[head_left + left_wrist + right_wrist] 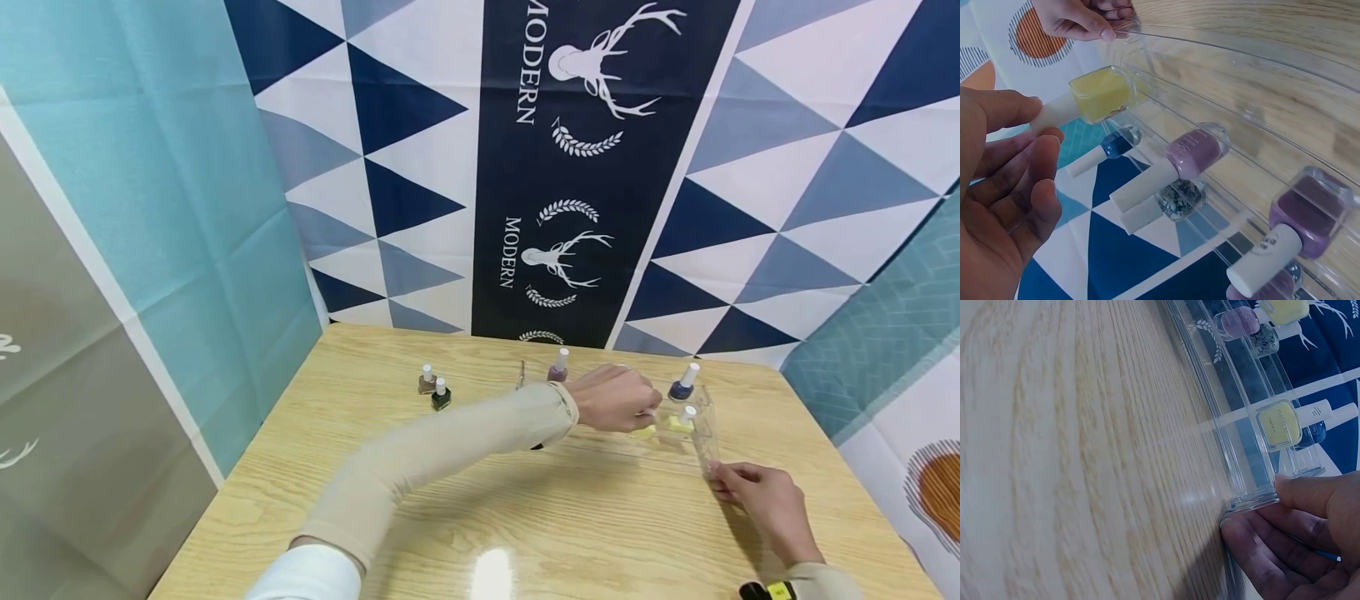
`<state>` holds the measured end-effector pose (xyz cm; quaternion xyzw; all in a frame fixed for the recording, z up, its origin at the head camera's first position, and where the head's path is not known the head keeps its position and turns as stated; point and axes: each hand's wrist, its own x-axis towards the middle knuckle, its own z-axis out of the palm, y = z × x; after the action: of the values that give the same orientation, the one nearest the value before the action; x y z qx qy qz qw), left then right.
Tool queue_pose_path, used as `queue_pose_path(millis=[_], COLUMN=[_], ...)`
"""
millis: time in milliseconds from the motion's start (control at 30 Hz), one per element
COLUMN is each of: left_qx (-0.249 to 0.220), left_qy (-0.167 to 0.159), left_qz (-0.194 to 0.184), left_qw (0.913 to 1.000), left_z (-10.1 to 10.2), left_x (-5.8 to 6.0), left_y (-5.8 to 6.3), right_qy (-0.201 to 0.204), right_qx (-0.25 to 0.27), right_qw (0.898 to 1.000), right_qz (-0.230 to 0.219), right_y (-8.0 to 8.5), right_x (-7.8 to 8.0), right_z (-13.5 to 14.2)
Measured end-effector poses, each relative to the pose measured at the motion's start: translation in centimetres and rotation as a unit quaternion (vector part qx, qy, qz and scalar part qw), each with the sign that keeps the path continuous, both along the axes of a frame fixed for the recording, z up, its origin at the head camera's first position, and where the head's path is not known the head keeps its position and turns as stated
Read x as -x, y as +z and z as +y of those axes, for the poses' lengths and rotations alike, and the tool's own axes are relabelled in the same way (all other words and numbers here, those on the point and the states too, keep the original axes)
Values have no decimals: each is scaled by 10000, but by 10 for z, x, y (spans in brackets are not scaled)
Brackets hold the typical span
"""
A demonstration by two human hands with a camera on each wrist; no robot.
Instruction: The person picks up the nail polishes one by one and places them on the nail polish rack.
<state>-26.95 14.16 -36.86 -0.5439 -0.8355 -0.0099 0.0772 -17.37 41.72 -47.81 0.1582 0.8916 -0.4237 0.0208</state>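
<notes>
My left hand (617, 398) pinches the white cap of a yellow nail polish bottle (1104, 94) by finger and thumb, at a clear stepped display rack (1235, 103). My right hand (768, 504) grips the right end of the rack, thumb on one side and fingers on the other (1279, 550). Near that end a second yellow nail polish bottle (1280, 425) stands on the rack, with a navy bottle (681, 389) behind it. Along the rack are a mauve bottle (1194, 150), a glitter bottle (1182, 199) and a purple bottle (1310, 212). My left forearm hides part of the rack in the head view.
On the wooden table (585, 525), left of the rack, stand a brown nail polish bottle (427, 382) and a dark one (441, 397). A patterned curtain (420, 167) hangs behind the table's back edge, and a teal one (195, 208) hangs at the left.
</notes>
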Motion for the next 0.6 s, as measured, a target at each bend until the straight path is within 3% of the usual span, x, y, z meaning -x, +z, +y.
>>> queue_pose_path(millis=[600], left_qx=[-105], left_qy=[358], left_qz=[-42], left_qw=[9993], left_z=[22], left_x=[1], left_y=[-8], right_qy=[10], right_qx=[106], right_qw=[9999], right_qz=[60], right_y=[-3], right_x=[-1], right_z=[1])
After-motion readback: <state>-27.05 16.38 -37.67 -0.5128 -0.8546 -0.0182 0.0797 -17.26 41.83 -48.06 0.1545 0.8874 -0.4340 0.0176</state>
